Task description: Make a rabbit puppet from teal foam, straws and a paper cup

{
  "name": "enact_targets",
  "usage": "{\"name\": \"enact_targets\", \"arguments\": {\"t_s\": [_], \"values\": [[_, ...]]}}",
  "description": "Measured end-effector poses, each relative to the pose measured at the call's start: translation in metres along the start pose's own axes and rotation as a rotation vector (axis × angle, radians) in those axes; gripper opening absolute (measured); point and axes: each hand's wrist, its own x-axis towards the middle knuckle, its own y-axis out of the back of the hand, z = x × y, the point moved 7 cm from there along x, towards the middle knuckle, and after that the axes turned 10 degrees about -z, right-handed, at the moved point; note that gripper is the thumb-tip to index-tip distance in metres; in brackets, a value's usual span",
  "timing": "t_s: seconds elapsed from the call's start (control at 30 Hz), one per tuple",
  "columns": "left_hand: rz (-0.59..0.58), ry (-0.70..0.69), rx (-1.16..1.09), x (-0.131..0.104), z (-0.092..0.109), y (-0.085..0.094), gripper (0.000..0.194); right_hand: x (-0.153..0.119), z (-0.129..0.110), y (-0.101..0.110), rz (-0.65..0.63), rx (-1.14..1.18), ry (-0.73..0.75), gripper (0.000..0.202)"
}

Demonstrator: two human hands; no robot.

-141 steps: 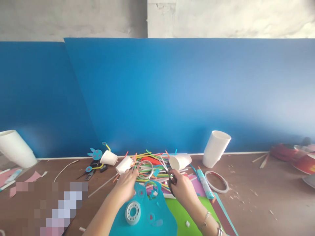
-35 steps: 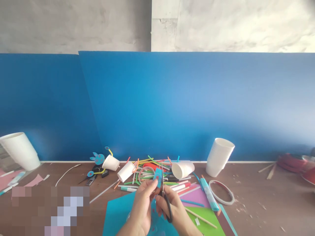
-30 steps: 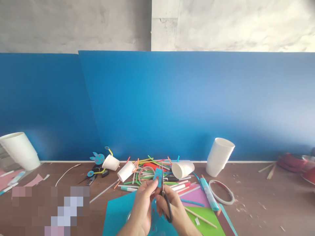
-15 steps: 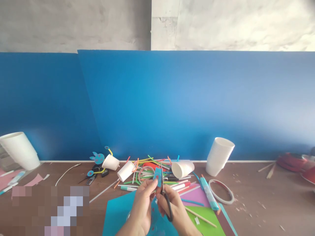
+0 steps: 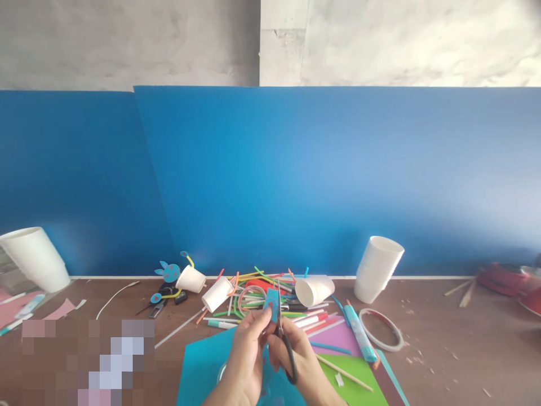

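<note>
Between the thumb and fingers of my left hand [image 5: 249, 349] is a small blue paper piece [image 5: 273, 301] with a reddish mark on it. My right hand [image 5: 291, 349] grips black-handled scissors [image 5: 288, 361], their blades pointing away from me along the right edge of the paper. Whether the blades are apart is too fine to tell. Both hands are close together above a blue paper sheet [image 5: 196, 366]. A green sheet [image 5: 350, 372] with a thin wooden stick [image 5: 346, 373] lies to the right of my right hand.
Behind my hands lies a pile of coloured straws and markers [image 5: 262, 282], with tipped paper cups [image 5: 217, 294] around it. Stacked white cups [image 5: 378, 268] and a tape roll [image 5: 382, 330] are on the right. A blue rabbit-shaped cutout [image 5: 170, 273] sits at the left by a cup.
The hands, paper piece and scissors stay almost in place. The scissors' blades look closer together beside the paper, and the whole view has shifted very slightly.
</note>
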Motion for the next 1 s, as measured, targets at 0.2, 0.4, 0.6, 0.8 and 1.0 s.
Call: {"name": "enact_targets", "arguments": {"t_s": [0.2,0.4,0.6,0.8,1.0], "values": [[0.004,-0.015,-0.014,-0.0005,0.0002,0.0005,0.039,-0.0008,-0.0022,-0.0017,0.026,0.0,-0.003,0.041],[0.025,-0.016,-0.028,-0.0026,0.0019,-0.0015,0.041,-0.0022,-0.0044,-0.002,0.049,0.006,-0.017,0.044],[0.026,-0.003,-0.021,-0.0036,0.0018,-0.0026,0.042,-0.0016,-0.0038,-0.0021,0.019,-0.014,-0.023,0.042],[0.023,-0.006,-0.015,-0.003,0.0021,-0.0017,0.039,-0.0021,-0.0029,-0.0022,0.005,-0.022,-0.03,0.039],[0.014,-0.02,-0.028,-0.0014,-0.0002,0.0,0.039,-0.0028,-0.0008,-0.0028,0.005,-0.011,-0.038,0.041]]}}
